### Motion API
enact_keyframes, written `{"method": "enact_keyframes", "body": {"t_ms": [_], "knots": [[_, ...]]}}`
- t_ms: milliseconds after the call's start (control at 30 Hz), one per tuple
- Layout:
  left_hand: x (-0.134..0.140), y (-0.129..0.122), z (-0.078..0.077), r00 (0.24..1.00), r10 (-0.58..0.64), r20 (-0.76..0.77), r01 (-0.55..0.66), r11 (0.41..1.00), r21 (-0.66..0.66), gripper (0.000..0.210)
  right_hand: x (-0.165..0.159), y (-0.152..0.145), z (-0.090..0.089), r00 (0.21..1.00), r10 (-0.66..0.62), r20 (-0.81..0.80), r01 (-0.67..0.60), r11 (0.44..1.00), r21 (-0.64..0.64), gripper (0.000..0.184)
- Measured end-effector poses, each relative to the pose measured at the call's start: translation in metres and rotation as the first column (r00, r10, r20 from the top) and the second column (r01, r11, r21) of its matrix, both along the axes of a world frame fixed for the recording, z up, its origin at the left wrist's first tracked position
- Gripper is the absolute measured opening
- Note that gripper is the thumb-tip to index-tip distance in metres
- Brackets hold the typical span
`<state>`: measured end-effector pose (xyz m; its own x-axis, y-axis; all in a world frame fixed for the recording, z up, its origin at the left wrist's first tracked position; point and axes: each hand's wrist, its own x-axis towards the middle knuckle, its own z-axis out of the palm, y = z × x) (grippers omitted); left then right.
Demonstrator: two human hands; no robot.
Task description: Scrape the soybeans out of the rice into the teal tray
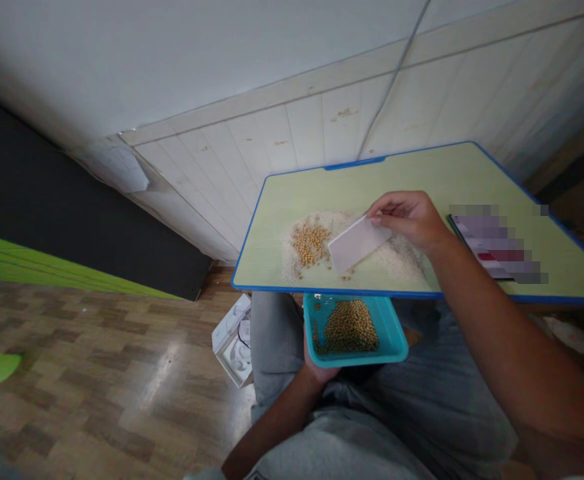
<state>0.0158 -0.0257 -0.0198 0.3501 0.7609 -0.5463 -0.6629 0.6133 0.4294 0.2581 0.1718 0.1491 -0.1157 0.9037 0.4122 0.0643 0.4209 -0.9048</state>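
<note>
My right hand (406, 217) pinches a flat white rectangular card (357, 247) by its far right corner, tilted over the table. Left of the card lies a heap of yellow soybeans (311, 244), and a few loose beans sit below its lower edge. Pale rice-like grains (405, 260) spread around the beans and behind the card. Below the table's front edge, my left hand (319, 367) grips a turquoise plastic tray (399, 341) from its left underside, over my lap. A pile of soybeans (352, 325) fills the tray's middle. Most of the left fingers are hidden beneath it.
The light green table (422, 172) has a blue rim and stands against a white panelled wall (252, 150). A blurred-out flat item with a dark edge (492, 247) lies at the right. An open white box (235, 343) stands on the wooden floor, left of my legs.
</note>
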Motion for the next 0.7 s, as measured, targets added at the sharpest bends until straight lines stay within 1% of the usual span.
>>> {"method": "enact_keyframes", "body": {"t_ms": [100, 267, 333, 467, 600, 633, 700], "knots": [[-0.0007, -0.0004, -0.0037, 0.999, 0.026, 0.030, -0.025, 0.999, -0.026, 0.062, 0.0000, 0.0000, -0.0007, 1.000, 0.014, 0.006, -0.014, 1.000, -0.001, 0.015], [0.0005, 0.0001, 0.0022, 0.999, 0.035, 0.003, -0.035, 0.998, -0.057, 0.055, 0.0018, 0.0001, -0.0014, 1.000, 0.017, 0.014, -0.018, 1.000, 0.008, 0.016], [0.0000, -0.0004, 0.0019, 0.999, 0.035, -0.003, -0.035, 0.997, -0.072, 0.055, 0.0016, 0.0005, -0.0016, 1.000, 0.019, 0.017, -0.019, 1.000, 0.016, 0.016], [-0.0022, -0.0017, -0.0047, 0.999, 0.036, -0.012, -0.037, 0.993, -0.116, 0.059, 0.0007, 0.0010, -0.0017, 0.999, 0.025, 0.023, -0.026, 0.999, 0.020, 0.020], [-0.0022, -0.0013, -0.0057, 0.999, 0.038, 0.002, -0.037, 0.988, -0.148, 0.074, 0.0019, 0.0013, -0.0022, 0.999, 0.050, 0.017, -0.051, 0.999, 0.010, 0.020], [-0.0019, -0.0011, -0.0047, 0.999, 0.040, -0.002, -0.039, 0.987, -0.157, 0.075, 0.0023, 0.0013, -0.0025, 0.998, 0.057, 0.015, -0.057, 0.998, 0.010, 0.020], [-0.0014, -0.0010, -0.0027, 0.999, 0.042, -0.018, -0.045, 0.985, -0.169, 0.069, 0.0027, 0.0012, -0.0032, 0.998, 0.068, 0.011, -0.068, 0.998, 0.011, 0.020]]}}
